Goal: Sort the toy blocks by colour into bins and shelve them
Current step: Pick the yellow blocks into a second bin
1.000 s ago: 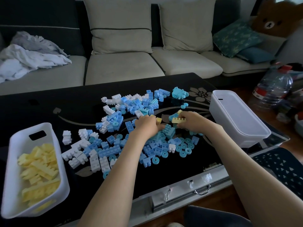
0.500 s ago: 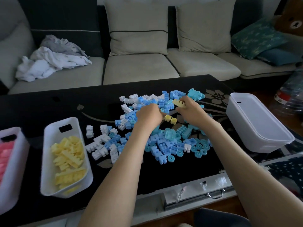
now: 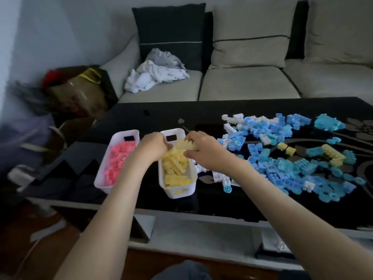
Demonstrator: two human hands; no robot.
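Both my hands hover over a white bin (image 3: 179,191) filled with yellow blocks. My right hand (image 3: 203,150) grips a long yellow block (image 3: 184,146) above the bin's far end. My left hand (image 3: 152,146) is curled above the bin's left rim; what it holds is hidden. To the left stands a second white bin (image 3: 101,178) holding pink blocks. A spread of blue and white blocks (image 3: 282,156) covers the black table (image 3: 222,197) to the right, with a few yellow blocks (image 3: 333,155) among them.
A beige sofa (image 3: 252,83) with cushions and crumpled white and grey cloth (image 3: 157,72) runs behind the table. A brown bag (image 3: 80,91) sits off the table's left end. The table's near edge has a grey drawer front.
The view swung left. Both hands moved from the block pile over to the yellow bin, the right hand carrying a long yellow block. The pink bin came fully into view.
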